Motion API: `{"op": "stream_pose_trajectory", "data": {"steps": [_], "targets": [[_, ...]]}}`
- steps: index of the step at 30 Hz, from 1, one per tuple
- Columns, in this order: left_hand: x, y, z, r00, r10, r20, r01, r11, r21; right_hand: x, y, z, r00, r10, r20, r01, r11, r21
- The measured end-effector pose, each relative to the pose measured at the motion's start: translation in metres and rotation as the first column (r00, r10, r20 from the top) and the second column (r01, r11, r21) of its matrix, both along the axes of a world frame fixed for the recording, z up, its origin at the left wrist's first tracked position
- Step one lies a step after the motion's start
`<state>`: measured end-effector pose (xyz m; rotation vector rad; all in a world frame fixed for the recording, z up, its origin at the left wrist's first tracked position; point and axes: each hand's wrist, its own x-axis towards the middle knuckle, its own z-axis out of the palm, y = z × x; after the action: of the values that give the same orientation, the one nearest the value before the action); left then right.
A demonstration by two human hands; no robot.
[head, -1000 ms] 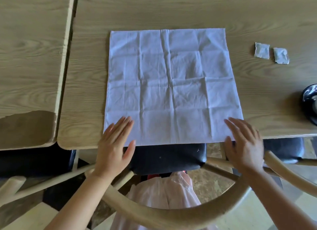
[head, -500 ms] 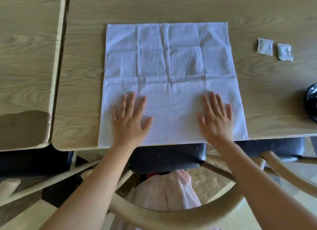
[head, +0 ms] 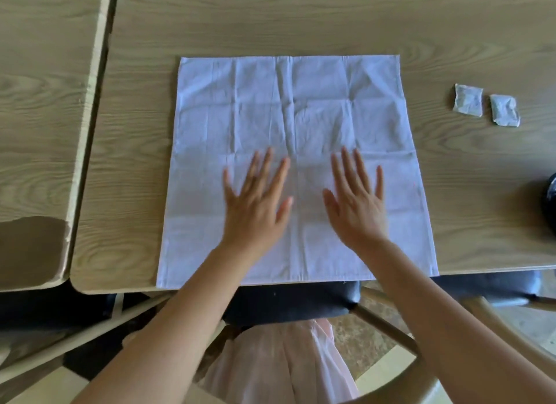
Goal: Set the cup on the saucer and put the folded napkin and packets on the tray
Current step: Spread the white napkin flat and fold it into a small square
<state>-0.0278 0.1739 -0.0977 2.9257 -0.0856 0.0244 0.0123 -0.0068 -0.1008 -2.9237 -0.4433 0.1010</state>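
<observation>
Napkin point(head: 296, 132) spread flat on table point(head: 301, 24), both hands on it.
Left hand point(head: 255, 205) and right hand point(head: 356, 205) lie side by side on napkin's near half, palms down. Two packets point(head: 468, 99) point(head: 504, 110) right of napkin, just apart. Second table point(head: 42, 102) to the left.

The napkin point(head: 296, 150) is a pale white-blue cloth, spread fully open and flat on the wooden table, creased in a grid of old fold lines, its near edge level with the table's near edge. Two small crumpled white packets point(head: 468, 99) point(head: 505, 110) lie side by side, just apart, to its right
</observation>
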Motion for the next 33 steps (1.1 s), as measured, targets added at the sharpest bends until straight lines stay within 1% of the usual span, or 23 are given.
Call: {"op": "stream_pose_trajectory", "data": {"steps": [2,4,7,9,12,14,18,20,21,22,24,25,26,28,30,33], "targets": [[0.026,-0.020,-0.003,0.999,-0.037,-0.020,0.037,0.999,0.014,0.018,0.026,-0.007,0.999,0.036,-0.037,-0.035,0.999,0.022],[0.041,-0.020,-0.012,0.996,0.008,-0.086,-0.006,1.000,0.022,0.032,0.032,-0.014,0.998,0.026,-0.061,-0.024,0.999,0.043],[0.041,0.000,-0.022,0.997,0.000,-0.079,0.004,0.998,0.059,0.043,0.013,-0.018,0.999,0.029,-0.013,-0.028,0.998,0.050],[0.035,0.016,-0.025,0.998,0.019,-0.056,-0.015,0.998,0.069,0.049,-0.012,-0.019,1.000,-0.008,0.006,0.008,1.000,0.029],[0.026,0.039,-0.030,0.991,0.117,-0.060,-0.113,0.991,0.072,0.060,-0.051,-0.020,0.994,-0.110,0.006,0.110,0.994,-0.005],[0.023,0.050,-0.030,0.975,0.213,-0.066,-0.210,0.976,0.055,0.066,-0.069,-0.019,0.986,-0.169,0.008,0.169,0.985,-0.033],[0.025,0.060,-0.024,0.894,0.442,-0.075,-0.444,0.896,-0.006,0.070,-0.077,-0.016,0.973,-0.232,-0.008,0.232,0.972,-0.027],[0.032,0.055,-0.021,0.848,0.523,-0.089,-0.528,0.848,-0.049,0.070,-0.071,-0.013,0.964,-0.265,0.003,0.265,0.964,-0.021],[0.038,0.049,-0.019,0.850,0.522,-0.072,-0.526,0.848,-0.070,0.073,-0.065,-0.011,0.965,-0.260,0.029,0.260,0.965,-0.006],[0.046,0.042,-0.017,0.883,0.469,-0.033,-0.470,0.879,-0.080,0.076,-0.055,-0.008,0.973,-0.225,0.060,0.225,0.974,0.010],[0.068,0.023,-0.015,0.969,0.244,0.049,-0.242,0.970,-0.032,0.088,-0.027,-0.004,0.992,-0.080,0.098,0.077,0.996,0.035],[0.082,0.014,-0.016,0.989,0.133,0.067,-0.134,0.991,0.010,0.095,-0.011,-0.004,0.995,0.001,0.099,-0.005,0.999,0.041],[0.097,0.007,-0.016,0.996,0.060,0.062,-0.063,0.997,0.043,0.103,0.004,-0.005,0.994,0.068,0.089,-0.071,0.997,0.039],[0.124,0.000,-0.019,1.000,0.012,0.004,-0.012,0.998,0.061,0.121,0.026,-0.009,0.989,0.142,0.037,-0.143,0.990,0.016],[0.143,0.006,-0.026,0.999,0.015,-0.051,-0.012,0.998,0.057,0.138,0.031,-0.015,0.988,0.153,-0.008,-0.153,0.988,-0.005],[0.150,0.029,-0.032,0.999,0.018,-0.048,-0.015,0.998,0.064,0.161,0.013,-0.021,0.988,0.153,-0.007,-0.153,0.988,-0.004]]}}
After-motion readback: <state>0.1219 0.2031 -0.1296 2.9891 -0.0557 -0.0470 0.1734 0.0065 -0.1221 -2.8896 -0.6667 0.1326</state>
